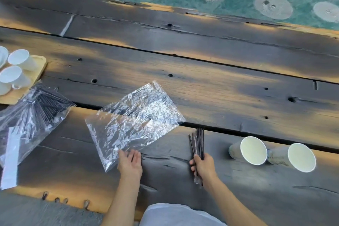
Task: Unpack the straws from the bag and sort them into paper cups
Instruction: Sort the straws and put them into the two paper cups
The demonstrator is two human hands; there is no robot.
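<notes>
My right hand [202, 166] is closed around a bundle of dark straws [197, 140] that points away from me over the wooden table. My left hand [130, 161] rests with fingers spread on the near corner of a crumpled clear plastic bag [134, 121], which looks empty. Two paper cups [247, 150] [293, 157] stand to the right of the straws, mouths tilted toward me and nothing visible inside. At the left edge lies a second clear bag [31, 113] full of dark straws.
A light wooden tray [39, 69] at the far left carries several white cups [20, 59]. A white strip [11, 156] lies under the full bag. Dark gaps run between the table's planks [201, 82]. Metal hooks [60, 200] hang at the near edge.
</notes>
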